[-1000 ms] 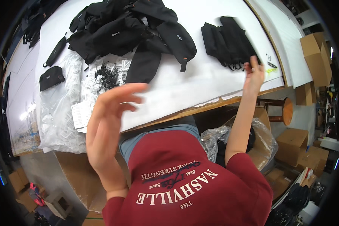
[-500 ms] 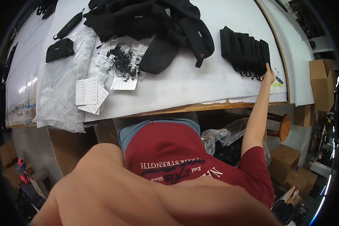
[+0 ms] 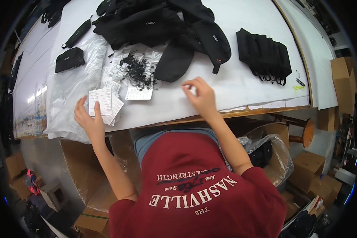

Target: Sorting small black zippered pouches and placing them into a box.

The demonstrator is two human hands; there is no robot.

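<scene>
At the table's near left, my left hand (image 3: 92, 121) has its thumb on a white printed card (image 3: 102, 102) at the top of a small stack. The other fingers are at the card's left edge. My right hand (image 3: 203, 99) hovers over the near middle of the table, its fingers loosely bent with a gap between thumb and forefinger, and I see nothing held. Just beyond the cards lies a tangle of thin black cords (image 3: 137, 73) on more white tags. A large black bag pile (image 3: 146, 25) covers the far middle.
A row of overlapping black pouches (image 3: 263, 55) lies at the right, near a small black tool (image 3: 300, 82). A black pouch (image 3: 70, 59) sits on a clear plastic bag (image 3: 69, 103). Below the table edge stand an open carton (image 3: 81, 174) and a wooden stool (image 3: 308, 133).
My right hand has left the row of black pouches and moved left to the middle. My left arm, earlier a blur close to the camera, has come down to the white cards.
</scene>
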